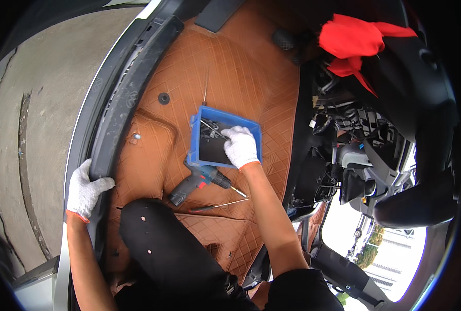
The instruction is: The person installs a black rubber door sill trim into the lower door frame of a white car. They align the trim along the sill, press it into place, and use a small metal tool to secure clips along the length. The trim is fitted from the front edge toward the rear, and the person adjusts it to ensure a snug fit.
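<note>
My left hand (86, 190), in a white knit glove, rests on the black door sill trim (113, 124) with its thumb spread across it. My right hand (241, 145), gloved the same way, reaches into a blue plastic bin (230, 115). Its fingers are closed on a thin metal tool (214, 130) whose tip points at small dark clips and metal fasteners (211, 134) in the bin. The tool's grip end is hidden by the glove. Just below the bin lies a cordless drill (199, 180) with a bit fitted.
A hook pick (218, 205) lies near the drill, and a thin screwdriver (205, 87) beyond the bin. Brown quilted matting (222, 66) covers the car floor. At right are exposed dashboard wiring (331, 116) and a red cloth (351, 39). Concrete ground (55, 97) lies outside the sill.
</note>
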The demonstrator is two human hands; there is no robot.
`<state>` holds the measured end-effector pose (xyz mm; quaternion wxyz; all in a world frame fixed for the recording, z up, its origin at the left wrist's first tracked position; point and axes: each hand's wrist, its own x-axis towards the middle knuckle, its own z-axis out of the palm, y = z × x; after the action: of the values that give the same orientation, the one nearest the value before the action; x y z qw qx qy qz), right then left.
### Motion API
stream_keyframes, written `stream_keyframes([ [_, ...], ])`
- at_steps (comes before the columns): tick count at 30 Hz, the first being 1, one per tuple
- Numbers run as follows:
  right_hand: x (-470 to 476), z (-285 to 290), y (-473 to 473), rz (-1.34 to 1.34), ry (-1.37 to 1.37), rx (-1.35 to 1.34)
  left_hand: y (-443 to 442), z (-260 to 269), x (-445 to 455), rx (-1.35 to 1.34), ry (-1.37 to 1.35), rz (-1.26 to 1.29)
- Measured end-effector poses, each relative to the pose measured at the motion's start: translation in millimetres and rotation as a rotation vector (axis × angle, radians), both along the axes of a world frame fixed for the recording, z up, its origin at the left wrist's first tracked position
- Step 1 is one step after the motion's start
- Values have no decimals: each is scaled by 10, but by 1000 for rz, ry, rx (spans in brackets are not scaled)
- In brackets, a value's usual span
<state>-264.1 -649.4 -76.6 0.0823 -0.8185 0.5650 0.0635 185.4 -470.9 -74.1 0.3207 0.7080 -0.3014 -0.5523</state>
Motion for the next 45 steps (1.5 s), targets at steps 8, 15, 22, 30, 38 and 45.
stream_keyframes([
  [8, 186, -262, -185, -64, 69, 176, -99, 261, -7, 62, -47, -81],
  [15, 161, -333, -199, -377, 11, 262, -67, 258, 2, 29, -140, -88],
  [22, 196, -312, -93, -538, -107, 188, 28, 199, -121, -168, -226, 58],
  [30, 198, -519, -113, -465, -48, 69, 141, 178, -273, -212, -351, 139],
  [38, 182, -548, -167, -368, 60, 44, 160, 85, -161, -159, 230, 429],
  [45, 1476, 596, 260, -311, -639, 34, 87, 283, -53, -157, 170, 308],
])
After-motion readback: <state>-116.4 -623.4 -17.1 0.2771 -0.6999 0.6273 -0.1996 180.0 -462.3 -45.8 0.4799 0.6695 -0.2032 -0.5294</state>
